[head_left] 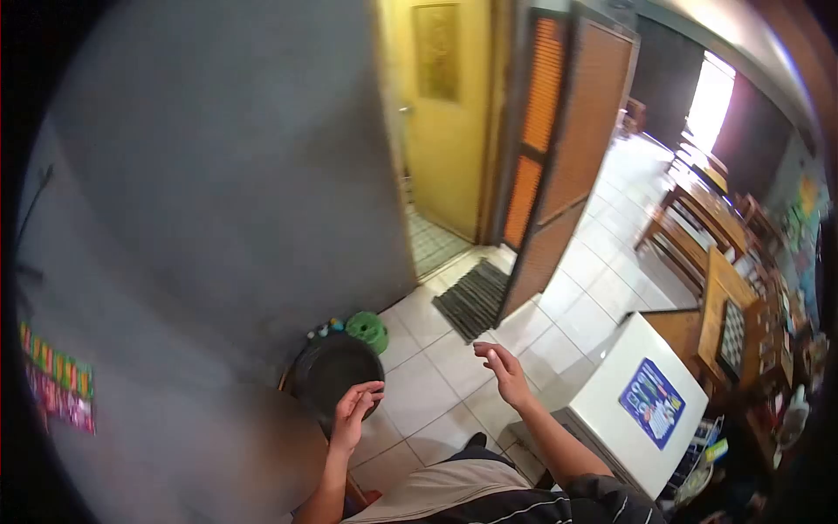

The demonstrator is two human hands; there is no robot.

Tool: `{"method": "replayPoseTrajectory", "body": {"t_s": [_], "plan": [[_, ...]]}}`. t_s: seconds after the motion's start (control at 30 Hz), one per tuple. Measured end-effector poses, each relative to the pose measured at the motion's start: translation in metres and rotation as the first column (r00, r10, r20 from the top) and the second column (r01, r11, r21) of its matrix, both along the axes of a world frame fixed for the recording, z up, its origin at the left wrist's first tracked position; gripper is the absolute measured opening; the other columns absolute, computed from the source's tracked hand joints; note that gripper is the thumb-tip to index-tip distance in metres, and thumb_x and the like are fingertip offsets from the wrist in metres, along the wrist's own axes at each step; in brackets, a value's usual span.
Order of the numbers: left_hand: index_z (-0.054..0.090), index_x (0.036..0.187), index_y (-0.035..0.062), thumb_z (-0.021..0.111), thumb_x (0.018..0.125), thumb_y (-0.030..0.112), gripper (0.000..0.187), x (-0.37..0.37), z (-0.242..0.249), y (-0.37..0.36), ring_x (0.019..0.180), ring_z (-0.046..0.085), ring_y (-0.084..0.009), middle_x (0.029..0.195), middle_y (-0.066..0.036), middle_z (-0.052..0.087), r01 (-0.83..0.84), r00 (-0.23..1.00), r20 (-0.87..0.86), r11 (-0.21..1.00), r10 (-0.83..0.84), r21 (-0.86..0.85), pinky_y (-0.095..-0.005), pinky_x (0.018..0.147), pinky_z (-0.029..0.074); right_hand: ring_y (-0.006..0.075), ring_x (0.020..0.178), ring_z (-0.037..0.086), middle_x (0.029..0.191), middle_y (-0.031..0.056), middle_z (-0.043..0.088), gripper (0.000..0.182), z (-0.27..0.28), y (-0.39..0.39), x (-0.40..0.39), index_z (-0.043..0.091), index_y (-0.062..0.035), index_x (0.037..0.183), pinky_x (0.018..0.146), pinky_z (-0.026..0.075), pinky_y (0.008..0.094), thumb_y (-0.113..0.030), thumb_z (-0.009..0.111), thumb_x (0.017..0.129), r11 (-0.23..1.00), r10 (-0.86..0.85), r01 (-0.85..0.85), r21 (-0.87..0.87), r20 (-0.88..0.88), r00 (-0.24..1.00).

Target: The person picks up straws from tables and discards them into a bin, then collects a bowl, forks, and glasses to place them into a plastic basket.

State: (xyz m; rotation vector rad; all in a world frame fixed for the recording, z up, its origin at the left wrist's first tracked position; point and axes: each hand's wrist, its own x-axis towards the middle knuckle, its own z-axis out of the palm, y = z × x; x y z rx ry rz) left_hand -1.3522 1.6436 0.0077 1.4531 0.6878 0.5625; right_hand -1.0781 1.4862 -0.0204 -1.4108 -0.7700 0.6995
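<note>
My left hand (pixel 355 414) is raised in front of my body, its fingers loosely bent and slightly apart, with nothing in it. Behind it in the view is a round black tub (pixel 336 371) on the floor. My right hand (pixel 502 368) is held up over the white floor tiles (pixel 436 371), thumb and fingers apart and holding nothing. A green container (pixel 367 331) stands beside the tub. Beyond my right hand lies a dark striped mat (pixel 474 299). Neither hand touches any object.
A white appliance (pixel 602 384) with a blue sticker stands at the right. Ahead are a yellow door (pixel 445 157) and an orange folding screen (pixel 585 131). A grey wall (pixel 218 157) rises at left. Wooden tables (pixel 724 297), one with a checkered board, are at right.
</note>
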Motion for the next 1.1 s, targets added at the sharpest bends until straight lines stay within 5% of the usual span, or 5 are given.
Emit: {"method": "replayPoseTrajectory", "body": {"t_s": [0.47,0.73,1.07,1.1], "plan": [[0.058,0.118,0.0071,0.053,0.096,0.033,0.035,0.259,-0.007,-0.071,0.104,0.061,-0.0178,0.119,-0.006,0.062,0.557,0.830,0.062,0.828,-0.554,-0.067,-0.0318,0.091,0.041,0.0187,0.108,0.057,0.122,0.0061,0.059,0.035,-0.010,-0.177,0.109,0.059,-0.0070,0.111,0.091,0.044,0.0366,-0.034,0.040,0.101,0.862,-0.508,0.504,-0.057,-0.105,0.855],[0.059,0.117,0.0079,0.049,0.097,0.036,0.036,0.344,-0.020,-0.076,0.106,0.061,-0.0179,0.119,-0.007,0.062,0.683,0.722,-0.021,0.718,-0.691,-0.136,-0.0326,0.092,0.043,0.0176,0.106,0.058,0.119,0.0049,0.060,0.035,-0.020,-0.180,0.145,0.059,-0.0074,0.114,0.090,0.045,0.0339,-0.035,0.043,0.100,0.778,-0.617,0.627,-0.033,-0.227,0.753],[0.059,0.117,0.0078,0.054,0.096,0.031,0.032,0.474,-0.036,0.005,0.102,0.061,-0.0152,0.117,-0.005,0.063,0.725,0.672,-0.019,0.663,-0.740,-0.186,-0.0273,0.085,0.042,0.0172,0.103,0.059,0.118,0.0052,0.060,0.033,-0.016,-0.117,0.268,0.059,-0.0079,0.113,0.088,0.045,0.0327,-0.034,0.043,0.100,0.696,-0.704,0.718,0.009,-0.190,0.685],[0.058,0.118,0.0081,0.050,0.097,0.036,0.036,0.490,-0.034,0.013,0.103,0.062,-0.0189,0.121,-0.008,0.061,0.737,0.655,-0.075,0.657,-0.752,-0.158,-0.0316,0.092,0.044,0.0176,0.103,0.059,0.118,0.0057,0.060,0.034,-0.015,-0.115,0.279,0.059,-0.0080,0.113,0.088,0.045,0.0327,-0.035,0.043,0.100,0.679,-0.720,0.734,0.002,-0.196,0.666]]}}
